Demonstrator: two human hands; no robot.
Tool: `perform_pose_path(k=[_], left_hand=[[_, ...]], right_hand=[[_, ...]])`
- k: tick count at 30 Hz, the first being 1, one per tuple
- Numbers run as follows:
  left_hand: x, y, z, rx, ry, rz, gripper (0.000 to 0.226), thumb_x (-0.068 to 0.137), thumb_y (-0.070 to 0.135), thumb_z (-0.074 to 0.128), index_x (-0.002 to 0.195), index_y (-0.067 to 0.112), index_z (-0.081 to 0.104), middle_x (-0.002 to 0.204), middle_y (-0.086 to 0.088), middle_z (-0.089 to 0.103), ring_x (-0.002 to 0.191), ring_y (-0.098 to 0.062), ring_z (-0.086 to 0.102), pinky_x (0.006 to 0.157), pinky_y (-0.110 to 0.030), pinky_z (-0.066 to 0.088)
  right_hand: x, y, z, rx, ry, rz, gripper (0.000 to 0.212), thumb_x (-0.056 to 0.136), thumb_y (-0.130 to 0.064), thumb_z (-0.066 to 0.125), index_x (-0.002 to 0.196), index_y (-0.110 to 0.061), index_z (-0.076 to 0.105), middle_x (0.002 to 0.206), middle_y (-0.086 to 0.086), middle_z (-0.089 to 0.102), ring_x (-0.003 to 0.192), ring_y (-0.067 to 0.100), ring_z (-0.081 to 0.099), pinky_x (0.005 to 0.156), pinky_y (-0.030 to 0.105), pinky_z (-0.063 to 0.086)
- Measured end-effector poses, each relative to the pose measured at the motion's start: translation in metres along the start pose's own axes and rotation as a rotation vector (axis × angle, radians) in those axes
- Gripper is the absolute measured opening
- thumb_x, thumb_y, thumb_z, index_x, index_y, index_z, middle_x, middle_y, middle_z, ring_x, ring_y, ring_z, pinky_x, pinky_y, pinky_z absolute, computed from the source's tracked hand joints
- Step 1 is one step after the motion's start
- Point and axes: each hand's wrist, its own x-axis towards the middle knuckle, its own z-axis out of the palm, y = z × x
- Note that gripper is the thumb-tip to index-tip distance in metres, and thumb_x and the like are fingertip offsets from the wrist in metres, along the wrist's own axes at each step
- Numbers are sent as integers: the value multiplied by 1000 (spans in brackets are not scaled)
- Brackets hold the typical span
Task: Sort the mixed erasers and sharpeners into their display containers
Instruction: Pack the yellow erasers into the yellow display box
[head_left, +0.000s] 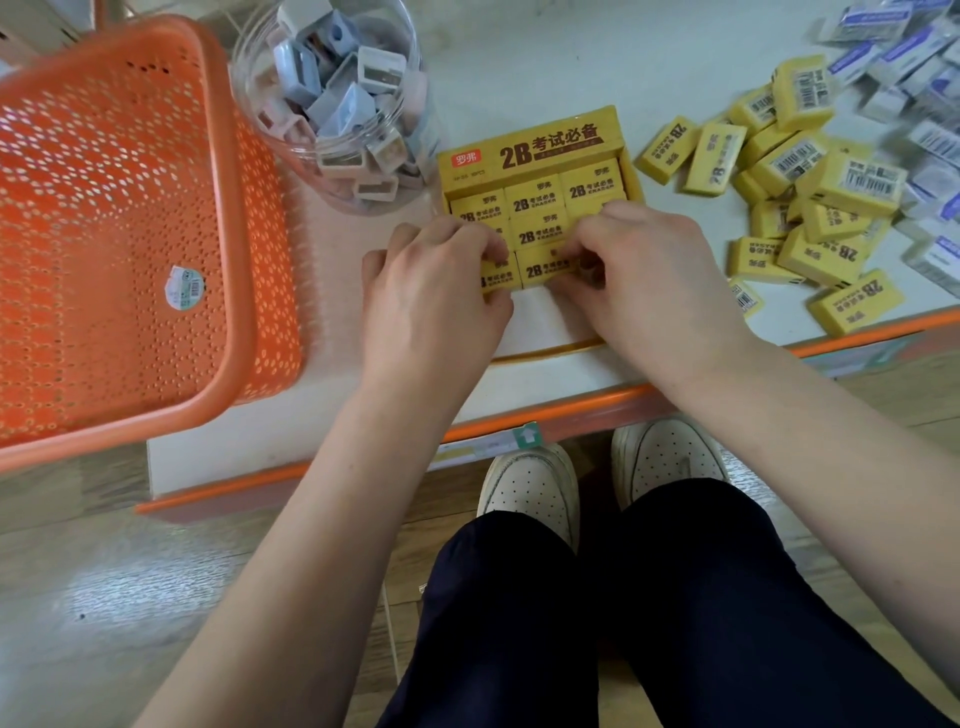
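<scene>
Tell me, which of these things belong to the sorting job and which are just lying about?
Part of the job: yellow display box; boxed erasers, gripped by the left hand and right hand; loose yellow erasers; white erasers; jar of sharpeners.

Lying about: orange basket; sticker inside it; shelf-edge label; shoes.

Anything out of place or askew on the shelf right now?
Orange basket juts past the shelf's front-left corner, seemingly partly unsupported. Loose yellow erasers lie jumbled at right, one eraser near the front edge. Display box rows look tidy.
</scene>
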Motion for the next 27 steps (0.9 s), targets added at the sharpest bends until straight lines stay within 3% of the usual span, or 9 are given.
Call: perform_pose_path(k=[4, 8, 10, 13, 15, 19, 23, 27], left_hand=[[3, 10, -6, 101, -63, -29, 27, 85, 31, 60, 111, 25, 61, 118, 3, 57, 110, -26, 44, 93, -36, 26], [10, 33, -10, 148, -47, 3, 29, 89, 36, 54, 115, 24, 61, 123, -2, 54, 117, -29, 42, 96, -38, 27], [13, 51, -9, 28, -21, 97, 30, 91, 39, 52, 118, 28, 59, 125, 2, 54, 121, -26, 41, 99, -37, 26], [16, 82, 2, -44, -40, 322, 35, 87, 48, 53, 116, 31, 60, 124, 8, 56, 119, -21, 43, 98, -35, 25], [17, 97, 12, 21, -98, 445, 43, 82, 57, 55, 115, 30, 61, 121, 8, 59, 118, -22, 45, 101, -36, 23], [17, 106, 26, 124, -143, 517, 48, 76, 61, 57, 110, 27, 60, 114, 4, 61, 117, -25, 46, 111, -43, 16], [9, 99, 33, 117, -97, 517, 42, 79, 51, 58, 110, 24, 64, 107, -1, 66, 115, -28, 48, 113, -50, 9], [7, 94, 38, 5, 22, 486, 33, 76, 39, 60, 100, 18, 69, 89, -1, 70, 102, -29, 56, 111, -50, 17]], right_hand=[[3, 4, -9, 40, -43, -73, 22, 77, -19, 67, 92, -3, 72, 91, 14, 62, 80, 32, 60, 75, 32, 47], [5, 19, -47, 43, 100, -56, 25, 83, -22, 60, 102, -10, 71, 96, 12, 66, 80, 26, 63, 82, 37, 51], [6, 36, -70, -3, 162, 39, 27, 86, -24, 55, 108, -16, 69, 102, 8, 65, 88, 22, 62, 90, 36, 47], [6, 59, -96, -24, 192, 155, 29, 86, -23, 50, 109, -22, 68, 106, -3, 61, 93, 13, 58, 91, 24, 43], [3, 67, -102, -67, 159, 181, 28, 85, -23, 52, 107, -23, 69, 108, -2, 64, 101, 13, 56, 89, 18, 37], [-3, 75, -93, -158, -34, 189, 26, 83, -24, 60, 107, -23, 69, 116, 1, 62, 114, 27, 49, 96, 28, 32], [-11, 73, -89, -150, -174, 212, 34, 75, -34, 70, 108, -29, 66, 124, -2, 47, 118, 26, 38, 94, 31, 30], [-11, 74, -96, -135, -247, 205, 39, 74, -29, 74, 111, -31, 62, 128, -2, 40, 121, 24, 35, 96, 28, 28]])
